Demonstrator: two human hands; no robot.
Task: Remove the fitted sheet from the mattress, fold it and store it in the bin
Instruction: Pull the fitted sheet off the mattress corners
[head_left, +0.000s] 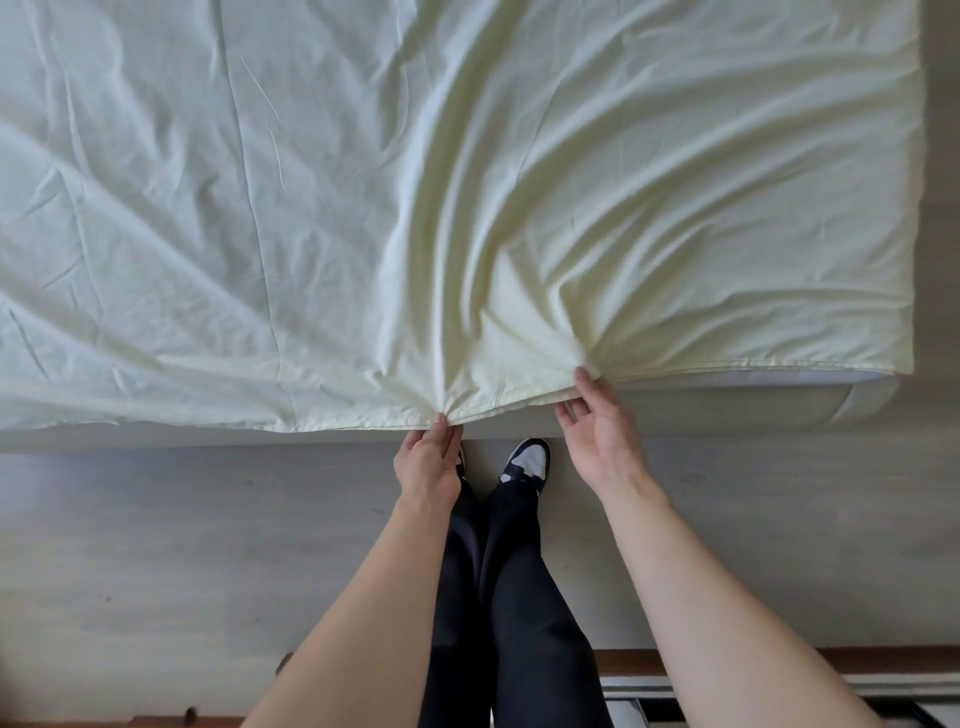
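The pale yellow-green cotton fitted sheet (467, 182) lies rumpled across the white mattress (810, 395); the left hand (428, 460) pinches its near hem, creases fanning out from that point; the right hand (597, 423) grips the hem just beside it, thumb on top, fingers (569, 415) curled beneath; best, I'd judge, to draw both hands back evenly so the far corners slip off without snagging; the grey wood-grain floor (182, 545) lies underfoot, black-and-white sneakers (527, 460) close to the bed edge; no bin shows; a brown wooden ledge (810, 660) sits behind.
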